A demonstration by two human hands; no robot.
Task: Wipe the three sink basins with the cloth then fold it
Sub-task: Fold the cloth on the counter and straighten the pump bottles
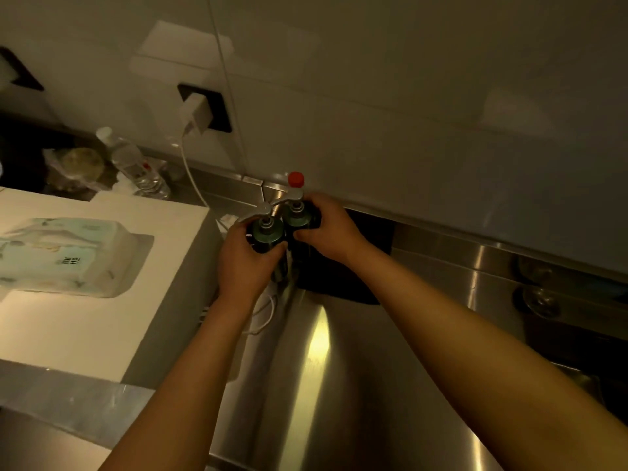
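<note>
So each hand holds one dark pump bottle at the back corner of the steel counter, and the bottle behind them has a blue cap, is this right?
Not quite: the cap is red, not blue, as the head view shows. The rest holds: the left hand grips one pump bottle and the right hand the other, at the counter's back corner.

Both arms reach forward, left grip and right grip curled closed, side by side
</note>
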